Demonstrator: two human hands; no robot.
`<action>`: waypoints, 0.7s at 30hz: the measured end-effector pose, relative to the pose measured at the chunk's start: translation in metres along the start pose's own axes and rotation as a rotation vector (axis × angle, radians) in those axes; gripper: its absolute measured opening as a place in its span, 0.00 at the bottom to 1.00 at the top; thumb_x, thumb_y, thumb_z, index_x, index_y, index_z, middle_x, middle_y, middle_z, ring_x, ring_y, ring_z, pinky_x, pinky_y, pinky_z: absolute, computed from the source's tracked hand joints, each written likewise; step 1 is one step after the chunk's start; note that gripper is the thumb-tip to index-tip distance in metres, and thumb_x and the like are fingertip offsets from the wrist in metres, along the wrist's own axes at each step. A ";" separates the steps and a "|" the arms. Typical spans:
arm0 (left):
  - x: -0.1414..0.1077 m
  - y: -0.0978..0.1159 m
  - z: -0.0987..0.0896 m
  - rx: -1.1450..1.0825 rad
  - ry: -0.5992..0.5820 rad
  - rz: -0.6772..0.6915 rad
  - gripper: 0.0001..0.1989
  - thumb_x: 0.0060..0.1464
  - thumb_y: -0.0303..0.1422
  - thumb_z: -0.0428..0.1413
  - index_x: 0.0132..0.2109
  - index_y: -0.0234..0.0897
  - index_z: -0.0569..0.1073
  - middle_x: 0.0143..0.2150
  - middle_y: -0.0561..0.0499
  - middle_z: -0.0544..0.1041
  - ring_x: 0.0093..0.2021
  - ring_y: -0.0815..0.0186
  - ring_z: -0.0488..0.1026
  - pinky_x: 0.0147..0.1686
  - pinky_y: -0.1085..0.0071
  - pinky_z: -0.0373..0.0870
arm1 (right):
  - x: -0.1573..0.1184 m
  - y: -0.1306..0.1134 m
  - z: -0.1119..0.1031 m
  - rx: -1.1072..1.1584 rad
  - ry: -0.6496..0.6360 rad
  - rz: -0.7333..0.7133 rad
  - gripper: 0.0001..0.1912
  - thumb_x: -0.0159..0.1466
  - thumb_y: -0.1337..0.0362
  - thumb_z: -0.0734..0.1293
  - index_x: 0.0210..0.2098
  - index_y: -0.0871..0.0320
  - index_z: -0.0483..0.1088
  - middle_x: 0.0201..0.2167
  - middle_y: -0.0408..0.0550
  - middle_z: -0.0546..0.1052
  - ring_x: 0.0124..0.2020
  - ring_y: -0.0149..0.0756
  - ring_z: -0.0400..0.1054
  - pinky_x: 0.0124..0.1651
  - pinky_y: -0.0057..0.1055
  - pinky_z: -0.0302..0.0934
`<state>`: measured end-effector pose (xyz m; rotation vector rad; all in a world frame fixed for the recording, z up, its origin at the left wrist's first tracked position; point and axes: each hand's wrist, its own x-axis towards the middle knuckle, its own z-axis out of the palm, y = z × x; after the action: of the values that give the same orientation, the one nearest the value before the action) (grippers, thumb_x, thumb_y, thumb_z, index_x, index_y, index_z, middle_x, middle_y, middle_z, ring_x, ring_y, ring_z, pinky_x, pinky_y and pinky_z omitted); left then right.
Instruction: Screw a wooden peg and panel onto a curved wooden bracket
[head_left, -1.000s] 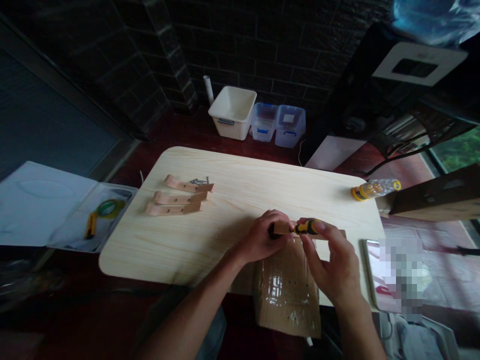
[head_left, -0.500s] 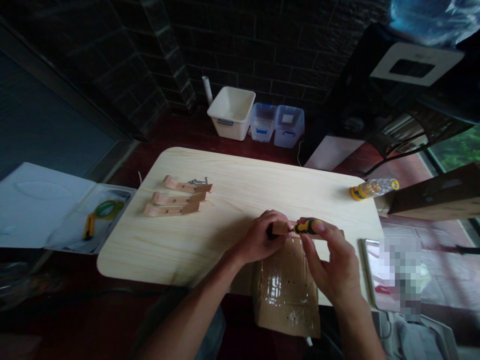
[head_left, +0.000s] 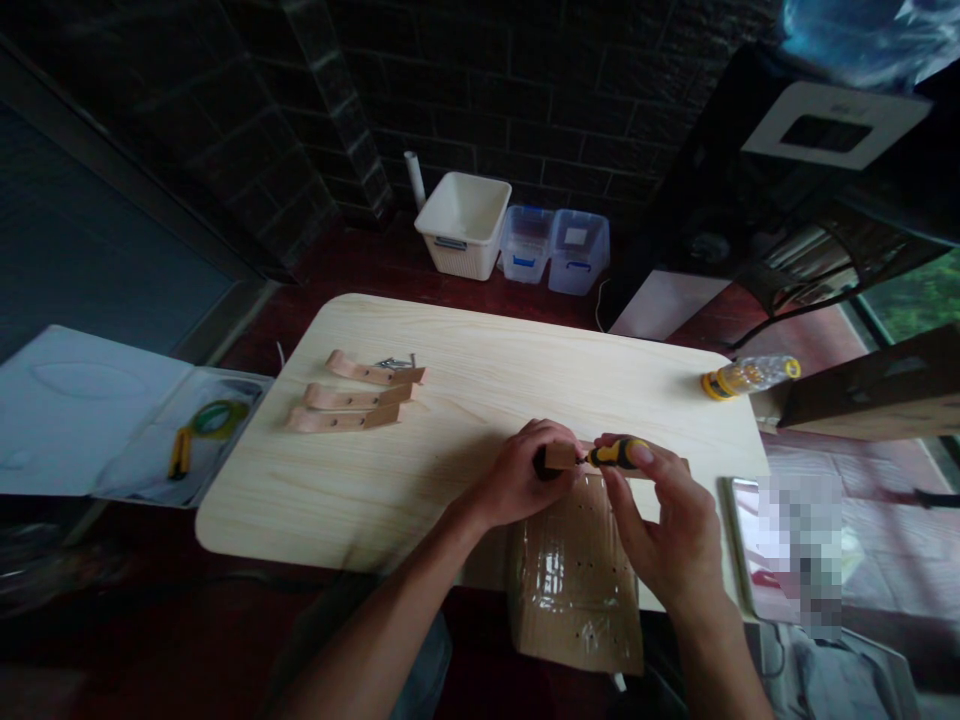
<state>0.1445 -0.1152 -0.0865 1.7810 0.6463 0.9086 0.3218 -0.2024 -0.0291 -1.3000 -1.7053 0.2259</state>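
My left hand [head_left: 536,470] is closed around a small wooden piece [head_left: 561,456], whose squared end shows between the fingers. My right hand [head_left: 667,505] grips a yellow and black screwdriver [head_left: 616,454], its tip pointing left at that wooden piece, close to the left fingertips. The exact spot where the tip meets is hidden. Beneath both hands lies a taped cardboard piece [head_left: 577,580] with several small holes, overhanging the table's near edge. A wooden strip [head_left: 679,467] runs along its far end, partly behind my right hand.
Three curved wooden pieces with holes [head_left: 352,418] lie on the table [head_left: 450,340] at left, beside several screws [head_left: 394,363]. A clear bottle-shaped bit case [head_left: 750,375] and a phone [head_left: 750,560] are at right. An open white box [head_left: 142,440] adjoins the left edge.
Both hands hold nearly the same position, with the screwdriver still at the wooden piece. The view has shifted only very slightly.
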 end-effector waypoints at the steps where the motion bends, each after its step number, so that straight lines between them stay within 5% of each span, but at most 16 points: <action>1: 0.000 0.000 0.000 -0.003 0.001 0.002 0.07 0.62 0.32 0.63 0.47 0.40 0.76 0.49 0.46 0.81 0.53 0.57 0.77 0.57 0.56 0.73 | 0.000 0.000 0.000 0.002 0.003 0.002 0.32 0.68 0.76 0.69 0.66 0.44 0.65 0.52 0.48 0.81 0.52 0.36 0.79 0.49 0.36 0.78; 12: 0.001 0.002 0.000 -0.008 0.011 -0.011 0.07 0.61 0.32 0.63 0.46 0.40 0.76 0.49 0.46 0.81 0.53 0.57 0.77 0.57 0.55 0.74 | 0.003 -0.004 -0.001 -0.008 -0.008 0.007 0.29 0.69 0.74 0.68 0.64 0.43 0.65 0.51 0.47 0.81 0.50 0.37 0.80 0.47 0.37 0.79; 21: 0.002 0.001 0.001 -0.033 0.003 -0.036 0.07 0.62 0.35 0.63 0.45 0.40 0.76 0.48 0.45 0.81 0.52 0.56 0.77 0.56 0.55 0.75 | 0.003 -0.006 -0.005 0.032 -0.026 -0.002 0.37 0.67 0.77 0.69 0.69 0.40 0.61 0.55 0.47 0.80 0.54 0.38 0.79 0.50 0.39 0.79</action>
<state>0.1468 -0.1147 -0.0849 1.7341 0.6598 0.8925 0.3217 -0.2044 -0.0215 -1.2768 -1.7177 0.2687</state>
